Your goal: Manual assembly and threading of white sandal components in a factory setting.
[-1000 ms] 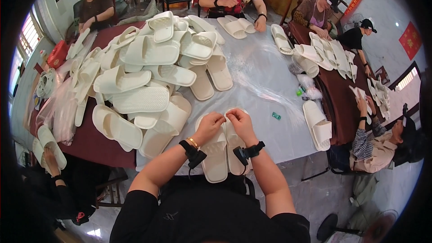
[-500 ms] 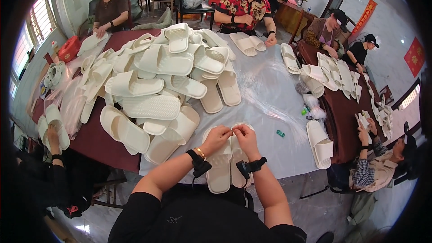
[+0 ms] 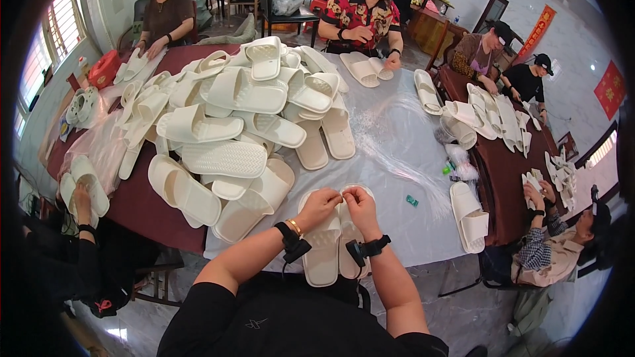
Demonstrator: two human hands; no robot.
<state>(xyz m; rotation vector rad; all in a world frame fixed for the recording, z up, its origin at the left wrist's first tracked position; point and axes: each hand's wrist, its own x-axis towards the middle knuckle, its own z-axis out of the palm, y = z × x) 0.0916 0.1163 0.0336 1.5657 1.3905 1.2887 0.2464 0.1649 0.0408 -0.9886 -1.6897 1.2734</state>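
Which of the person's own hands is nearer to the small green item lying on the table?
Right. The right hand rests on the pair of white slippers, just left of the small green item. The left hand lies beyond it, farther left.

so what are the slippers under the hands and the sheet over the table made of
The pair of slippers under the left hand and right hand looks like moulded foam or soft rubber: cream, matte, thick one-piece soles with ribbed texture. The table sheet looks like thin clear plastic film: glossy, wrinkled, pale over the dark red tabletop.
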